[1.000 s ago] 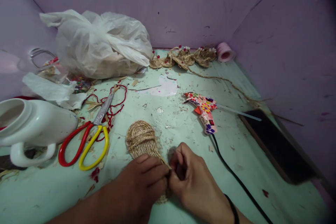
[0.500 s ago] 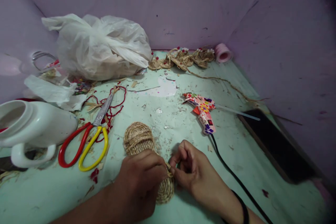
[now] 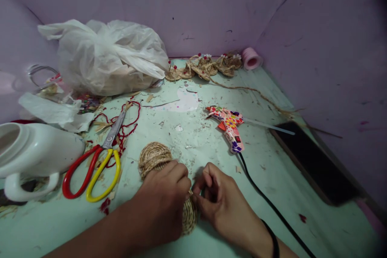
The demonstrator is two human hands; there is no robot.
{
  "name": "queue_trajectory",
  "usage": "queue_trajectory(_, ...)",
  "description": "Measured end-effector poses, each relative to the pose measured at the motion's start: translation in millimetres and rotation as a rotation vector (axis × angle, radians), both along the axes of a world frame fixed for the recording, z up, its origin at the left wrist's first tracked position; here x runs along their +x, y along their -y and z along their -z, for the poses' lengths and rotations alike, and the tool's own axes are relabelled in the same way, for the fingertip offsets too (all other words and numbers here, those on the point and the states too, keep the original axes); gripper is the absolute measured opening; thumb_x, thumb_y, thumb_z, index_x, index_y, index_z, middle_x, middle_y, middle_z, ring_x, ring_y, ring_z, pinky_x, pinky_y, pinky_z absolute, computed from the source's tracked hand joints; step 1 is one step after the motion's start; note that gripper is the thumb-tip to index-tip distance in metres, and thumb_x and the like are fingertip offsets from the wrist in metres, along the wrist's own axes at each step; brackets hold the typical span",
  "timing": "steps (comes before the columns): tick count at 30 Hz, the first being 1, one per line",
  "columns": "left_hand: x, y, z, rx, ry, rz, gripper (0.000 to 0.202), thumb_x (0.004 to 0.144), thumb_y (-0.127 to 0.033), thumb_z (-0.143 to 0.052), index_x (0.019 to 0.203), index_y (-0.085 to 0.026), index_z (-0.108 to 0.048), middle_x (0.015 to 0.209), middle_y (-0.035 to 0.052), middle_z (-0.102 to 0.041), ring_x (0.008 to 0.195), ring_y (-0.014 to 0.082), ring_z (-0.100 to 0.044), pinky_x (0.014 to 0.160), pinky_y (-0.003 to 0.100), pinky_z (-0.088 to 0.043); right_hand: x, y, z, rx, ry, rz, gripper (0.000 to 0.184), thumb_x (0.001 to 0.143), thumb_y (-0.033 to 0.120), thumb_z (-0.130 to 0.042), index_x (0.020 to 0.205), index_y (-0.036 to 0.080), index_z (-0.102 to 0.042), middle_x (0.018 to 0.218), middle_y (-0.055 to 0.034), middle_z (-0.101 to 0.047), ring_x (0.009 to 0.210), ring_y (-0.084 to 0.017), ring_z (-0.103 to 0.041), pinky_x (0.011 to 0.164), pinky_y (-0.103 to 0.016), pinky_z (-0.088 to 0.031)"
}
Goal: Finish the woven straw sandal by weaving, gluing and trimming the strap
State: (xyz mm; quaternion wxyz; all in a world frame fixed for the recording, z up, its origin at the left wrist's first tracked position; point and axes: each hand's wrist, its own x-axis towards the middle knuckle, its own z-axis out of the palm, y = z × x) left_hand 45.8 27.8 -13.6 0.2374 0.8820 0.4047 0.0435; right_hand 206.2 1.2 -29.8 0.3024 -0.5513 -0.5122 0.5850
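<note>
A small woven straw slipper [image 3: 155, 156] lies on the pale green tabletop, coiled at both rounded ends, with a band across its far part. Over its middle is my left hand [image 3: 166, 199], fingers curled round it and hiding much of it. My right hand [image 3: 216, 201] is at the slipper's right edge, thumb and forefinger pinched together there against a bit of the straw. The exact spot between those fingertips is too small to make out. Beyond my right hand lies a flower-patterned glue gun [image 3: 229, 125] with a clear glue stick in its back.
Scissors [image 3: 110, 141] with red and yellow handles lie at left beside a white mug [image 3: 51, 149] on its side. A plastic bag [image 3: 111, 56], several finished slippers [image 3: 204, 66] and a pink spool [image 3: 251, 58] line the back wall. A phone [image 3: 314, 163] and the glue gun's cord [image 3: 263, 191] are at right.
The view has shifted slightly, so most things sit a little further left. My left hand has moved slightly up along the slipper, covering more of its middle; my right hand keeps its pinch.
</note>
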Motion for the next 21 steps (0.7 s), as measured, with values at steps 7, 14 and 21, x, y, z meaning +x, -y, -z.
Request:
queue_trajectory(7, 3, -3, -2.0, 0.018, 0.025, 0.009, 0.013, 0.063, -0.008, -0.047, 0.069, -0.02, -0.046, 0.077, 0.0016, -0.052, 0.075, 0.0196, -0.048, 0.055, 0.032, -0.029, -1, 0, 0.9, -0.032, 0.011, 0.022, 0.031, 0.068, 0.009, -0.052, 0.068, 0.024, -0.025, 0.058, 0.0084, -0.046, 0.046, -0.006, -0.034, 0.041, -0.019, -0.025)
queue_trajectory(14, -6, 0, 9.5, 0.025, 0.084, 0.065, 0.014, 0.068, -0.009, -0.048, 0.077, -0.02, -0.049, 0.08, 0.0017, -0.054, 0.075, 0.0185, -0.049, 0.057, 0.031, -0.03, 4, -5, 0.6, -0.059, 0.067, -0.056, 0.01, 0.069, 0.011, -0.051, 0.069, 0.019, -0.046, 0.054, 0.0064, -0.046, 0.047, -0.007, -0.04, 0.042, -0.018, -0.029)
queue_trajectory(21, -10, 1, 15.4, 0.162, 0.207, 0.125, 0.011, 0.078, -0.01, -0.045, 0.084, -0.018, -0.049, 0.084, 0.004, -0.055, 0.071, 0.0163, -0.048, 0.058, 0.03, -0.033, 9, -15, 6.0, -0.034, 0.116, -0.261, 0.02, 0.065, 0.008, -0.045, 0.067, 0.014, -0.063, 0.05, 0.0048, -0.047, 0.045, -0.006, -0.037, 0.04, -0.017, -0.026)
